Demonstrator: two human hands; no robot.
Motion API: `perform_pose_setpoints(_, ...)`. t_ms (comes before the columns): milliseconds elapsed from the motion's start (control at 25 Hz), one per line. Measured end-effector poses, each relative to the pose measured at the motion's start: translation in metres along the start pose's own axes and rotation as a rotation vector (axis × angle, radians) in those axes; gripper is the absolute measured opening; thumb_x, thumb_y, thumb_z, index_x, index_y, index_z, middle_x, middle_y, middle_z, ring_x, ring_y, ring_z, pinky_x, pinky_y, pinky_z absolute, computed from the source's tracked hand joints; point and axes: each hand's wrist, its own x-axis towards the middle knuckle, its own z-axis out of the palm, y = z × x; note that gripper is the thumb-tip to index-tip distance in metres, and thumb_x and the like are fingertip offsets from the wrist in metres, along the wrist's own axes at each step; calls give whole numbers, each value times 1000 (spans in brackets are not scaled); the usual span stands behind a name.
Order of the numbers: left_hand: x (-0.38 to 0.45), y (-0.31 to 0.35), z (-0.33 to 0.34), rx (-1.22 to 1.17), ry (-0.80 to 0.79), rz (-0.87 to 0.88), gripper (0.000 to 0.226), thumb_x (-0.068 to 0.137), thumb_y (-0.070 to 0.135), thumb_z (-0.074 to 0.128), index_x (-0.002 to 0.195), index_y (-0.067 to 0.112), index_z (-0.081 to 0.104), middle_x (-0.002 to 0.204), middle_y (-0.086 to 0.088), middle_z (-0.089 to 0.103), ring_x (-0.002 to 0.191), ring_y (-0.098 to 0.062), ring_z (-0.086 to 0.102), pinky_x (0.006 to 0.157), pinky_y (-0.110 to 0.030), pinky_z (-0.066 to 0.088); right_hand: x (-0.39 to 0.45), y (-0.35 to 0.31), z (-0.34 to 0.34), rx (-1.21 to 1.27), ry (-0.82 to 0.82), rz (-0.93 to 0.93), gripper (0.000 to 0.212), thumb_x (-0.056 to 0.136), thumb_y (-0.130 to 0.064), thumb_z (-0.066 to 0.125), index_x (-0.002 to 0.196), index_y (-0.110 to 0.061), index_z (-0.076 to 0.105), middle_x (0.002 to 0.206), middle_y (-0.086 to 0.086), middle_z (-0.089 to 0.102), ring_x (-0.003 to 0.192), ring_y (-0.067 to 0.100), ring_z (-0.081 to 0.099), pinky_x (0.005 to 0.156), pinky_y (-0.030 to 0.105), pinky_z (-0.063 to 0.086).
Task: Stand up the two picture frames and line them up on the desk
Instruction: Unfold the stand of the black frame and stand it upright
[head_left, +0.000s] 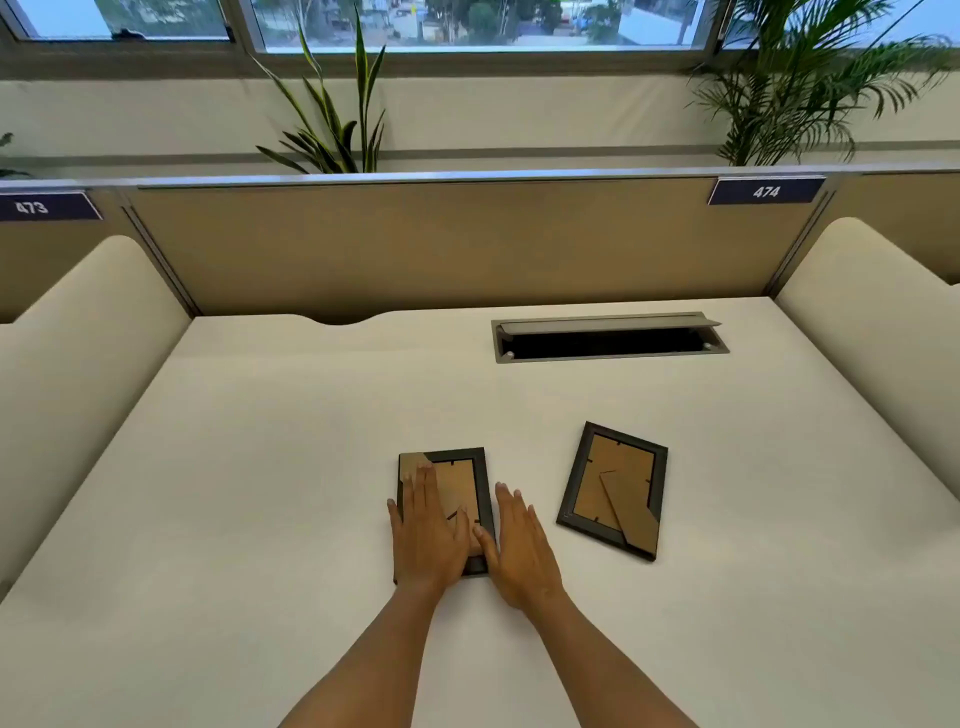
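Both frames are face down on the desk (260, 519), stands up, so nothing's standing yet. The right frame (613, 491) lies well off past the right hand (522, 551), which rests flat, fingers spread, gripping nothing. Left frame (441, 512) sits under the left hand (426, 540), pressed flat, probably to steady it

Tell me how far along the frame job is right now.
Nothing is done: both frames lie face-down. The left hand lies flat on the left frame, the right hand at its edge, no grip yet. The right frame lies untouched, askew. Left: stand both up and align them on the desk.
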Motion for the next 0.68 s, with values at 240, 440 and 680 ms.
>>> perform_pose_setpoints(240, -4, 5, 1, -12, -108, -232, 73, 100, 45, 35, 156, 11, 3, 165, -9, 2, 152, -26, -6, 120, -54, 1, -14, -10, 13, 65, 26, 24, 58, 105, -23, 48, 154, -5, 24, 154, 9, 40, 142, 22, 38, 121, 34, 26)
perform_pose_setpoints(440, -11, 1, 3, -44, -134, -273, 72, 99, 39, 39, 155, 9, 6, 164, -15, 4, 151, -31, 3, 120, -54, 8, -24, -10, 21, 138, 69, 96, 57, 103, -25, 52, 153, -9, 28, 150, 10, 45, 139, 26, 42, 119, 31, 27)
perform_pose_setpoints(680, -17, 10, 9, -145, -39, -428, 70, 94, 32, 50, 151, 6, 20, 159, -19, 18, 146, -34, 19, 119, -46, 20, -23, -16, 25, 235, 63, 205, 62, 104, -27, 49, 157, -13, 21, 161, 4, 30, 150, 24, 24, 124, 38, 19)
